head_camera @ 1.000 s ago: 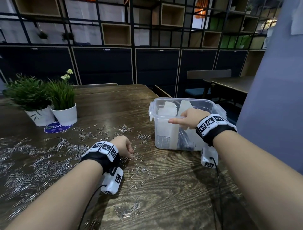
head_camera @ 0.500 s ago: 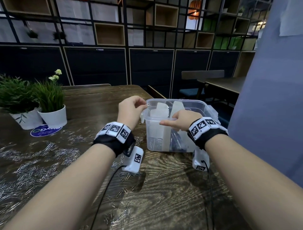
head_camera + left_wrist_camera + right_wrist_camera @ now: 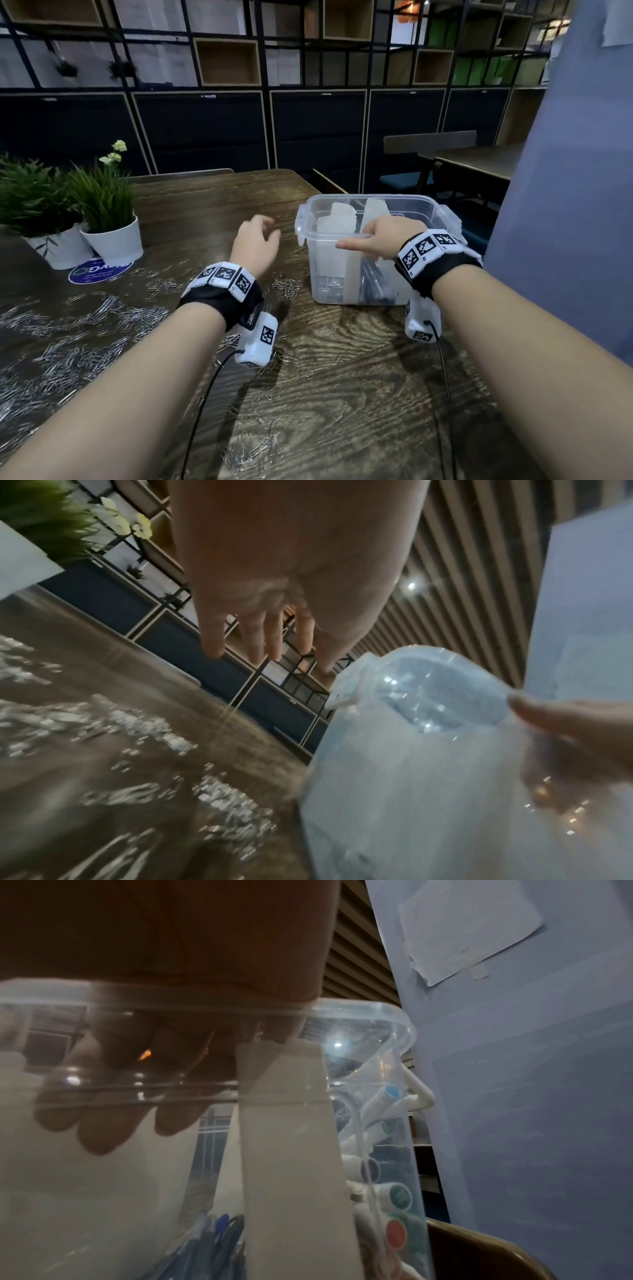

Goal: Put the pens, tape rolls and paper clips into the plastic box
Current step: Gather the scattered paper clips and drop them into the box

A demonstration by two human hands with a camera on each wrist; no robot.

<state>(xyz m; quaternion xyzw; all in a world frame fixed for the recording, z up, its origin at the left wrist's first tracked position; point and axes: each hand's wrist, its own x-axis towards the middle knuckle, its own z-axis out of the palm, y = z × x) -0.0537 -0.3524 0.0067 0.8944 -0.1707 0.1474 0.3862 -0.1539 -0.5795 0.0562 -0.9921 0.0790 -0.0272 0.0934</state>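
Note:
The clear plastic box [image 3: 411, 199] stands on the wooden table, split by white dividers [image 3: 337, 219]. My right hand [image 3: 376, 236] grips its near rim [image 3: 377, 1007], fingers [image 3: 113, 1123] curled inside, thumb along the outside. Blue pens [image 3: 212, 1240] and capped markers [image 3: 397, 1194] lie inside. My left hand [image 3: 263, 228] hovers just left of the box [image 3: 411, 764] and holds nothing. Its fingers [image 3: 267, 642] hang relaxed and apart. Silver paper clips [image 3: 85, 315] are strewn over the table to the left and in front.
Two potted plants in white pots [image 3: 114, 240] stand at the back left on a blue sticker [image 3: 99, 272]. A small pile of clips [image 3: 287, 286] lies against the box's left front corner. A blue-grey partition [image 3: 565, 205] rises on the right.
My left hand rose from the clips on the table to the box's left rim, then drew back left and opened. The right hand kept its grip on the box.

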